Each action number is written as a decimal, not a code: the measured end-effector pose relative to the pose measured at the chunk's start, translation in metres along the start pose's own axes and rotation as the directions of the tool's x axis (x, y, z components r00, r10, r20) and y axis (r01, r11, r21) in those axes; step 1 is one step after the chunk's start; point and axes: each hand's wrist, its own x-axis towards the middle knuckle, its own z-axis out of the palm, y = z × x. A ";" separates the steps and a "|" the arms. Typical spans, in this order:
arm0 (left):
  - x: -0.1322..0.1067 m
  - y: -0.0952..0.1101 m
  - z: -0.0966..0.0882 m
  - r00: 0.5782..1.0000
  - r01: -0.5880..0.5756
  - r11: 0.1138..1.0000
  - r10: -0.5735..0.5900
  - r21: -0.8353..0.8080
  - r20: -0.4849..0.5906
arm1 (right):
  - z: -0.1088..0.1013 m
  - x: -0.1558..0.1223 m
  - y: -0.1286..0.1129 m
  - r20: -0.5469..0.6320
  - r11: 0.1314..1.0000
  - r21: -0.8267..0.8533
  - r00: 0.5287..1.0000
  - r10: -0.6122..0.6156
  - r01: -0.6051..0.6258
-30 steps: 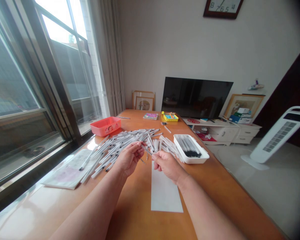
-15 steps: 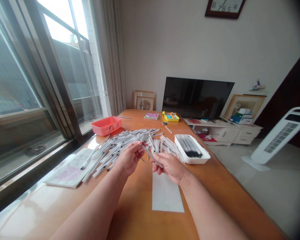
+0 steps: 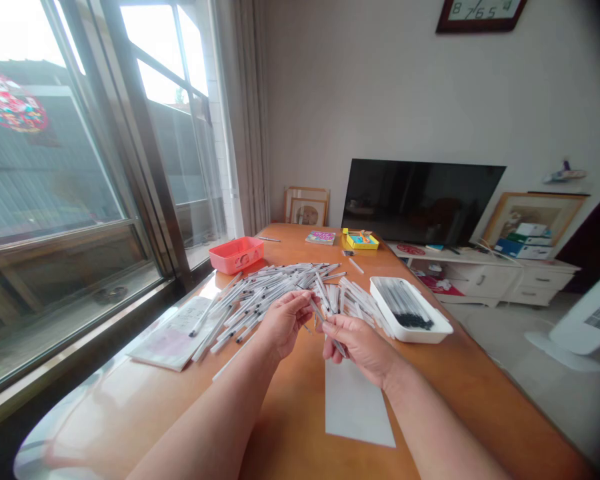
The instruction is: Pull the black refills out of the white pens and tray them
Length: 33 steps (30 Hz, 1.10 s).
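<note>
A slim grey-white pen [image 3: 317, 309] slants between my two hands over the table. My left hand [image 3: 287, 321] pinches at its upper end, where a thin dark bit shows near the fingertips. Wrapped round the lower part of the barrel is my right hand [image 3: 360, 343], its fingers closed. Just beyond my hands spreads a pile of clear pens [image 3: 265, 287], many with black ends. Right of the pile lie more clear tubes [image 3: 353, 299]. A white tray [image 3: 443, 331] beside them holds black-ended pens in a row. Under my right hand lies a white sheet of paper [image 3: 357, 413].
A red plastic basket [image 3: 236, 257] stands at the far left, and a booklet [image 3: 175, 333] lies under some pens. Toward the back are a pink booklet [image 3: 321, 237] and a yellow box [image 3: 362, 241]. The window runs along the left side.
The view has turned left, so everything appears shifted right. Both hands keep hold of the pen in nearly the same pose.
</note>
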 end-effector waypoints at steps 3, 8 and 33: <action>0.002 0.004 -0.002 1.000 -0.018 0.999 0.019 0.043 -0.022 | -0.002 0.001 -0.001 -0.025 1.000 0.012 1.000 0.003 -0.003; 0.011 0.020 -0.019 0.949 -0.134 0.979 0.171 0.154 -0.264 | -0.019 0.006 0.000 -0.276 0.994 0.062 0.959 -0.066 0.086; 0.002 -0.034 0.001 0.774 -0.621 -0.111 0.069 0.776 0.630 | -0.038 0.018 0.006 -0.616 0.964 0.112 0.778 -0.123 0.240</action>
